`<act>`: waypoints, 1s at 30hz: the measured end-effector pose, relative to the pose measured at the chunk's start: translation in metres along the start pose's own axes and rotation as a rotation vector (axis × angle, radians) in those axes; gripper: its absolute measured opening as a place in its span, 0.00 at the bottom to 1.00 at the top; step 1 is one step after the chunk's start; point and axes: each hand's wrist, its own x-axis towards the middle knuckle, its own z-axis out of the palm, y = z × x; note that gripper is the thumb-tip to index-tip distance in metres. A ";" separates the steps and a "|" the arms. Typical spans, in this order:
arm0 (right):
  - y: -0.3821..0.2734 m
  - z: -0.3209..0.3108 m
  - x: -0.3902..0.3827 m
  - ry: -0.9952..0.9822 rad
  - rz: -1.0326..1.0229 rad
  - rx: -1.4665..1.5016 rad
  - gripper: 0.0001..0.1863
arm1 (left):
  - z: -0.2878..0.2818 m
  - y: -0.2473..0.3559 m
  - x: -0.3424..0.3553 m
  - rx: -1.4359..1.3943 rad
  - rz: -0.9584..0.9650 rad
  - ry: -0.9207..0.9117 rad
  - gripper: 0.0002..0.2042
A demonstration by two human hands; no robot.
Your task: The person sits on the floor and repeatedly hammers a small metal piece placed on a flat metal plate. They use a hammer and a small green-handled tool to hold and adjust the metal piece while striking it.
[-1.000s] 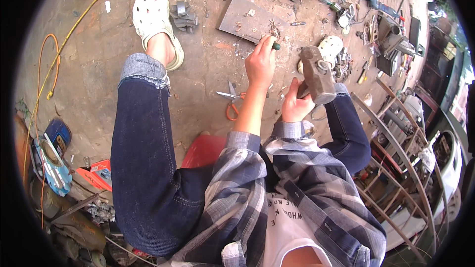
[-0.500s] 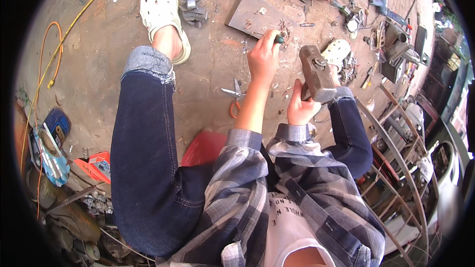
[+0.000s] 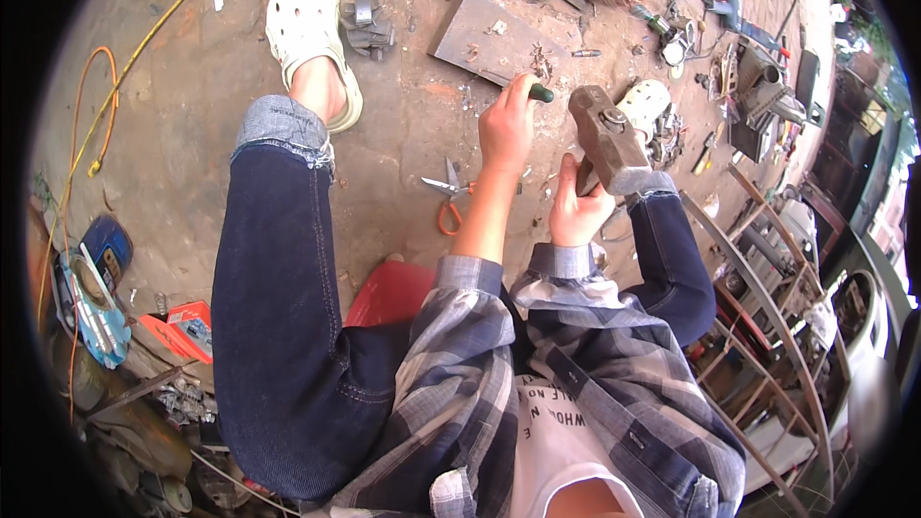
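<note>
Lettering: white T-shirt; orange-red box.
Dark printed capitals in rows across the T-shirt's chest, below its neckline edge, partly covered by the plaid shirt. Dark marks on the box too small to read.

Bright daylight, washed-out glare upper right, soft shadows, fisheye-bent edges, black corners.

From my remote post I look through one head-worn fisheye, facing steeply down over a white shirt. Shirt and plaid sleeves loom closest; the left hand and right hand sit mid-frame, the ground farthest beneath, straight lines bowing outward.
</note>
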 end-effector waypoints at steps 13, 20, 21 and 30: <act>-0.003 -0.001 -0.008 -0.089 0.294 0.051 0.11 | -0.005 0.000 0.008 -0.038 0.002 0.024 0.18; -0.017 0.005 0.002 -0.033 0.092 0.068 0.10 | -0.003 -0.010 0.008 0.017 0.056 0.089 0.17; -0.019 0.008 0.005 -0.097 0.052 -0.060 0.11 | -0.002 -0.008 0.008 -0.004 0.054 0.063 0.17; -0.019 0.020 0.000 -0.023 0.070 0.039 0.10 | -0.002 -0.006 0.011 0.007 0.039 0.092 0.16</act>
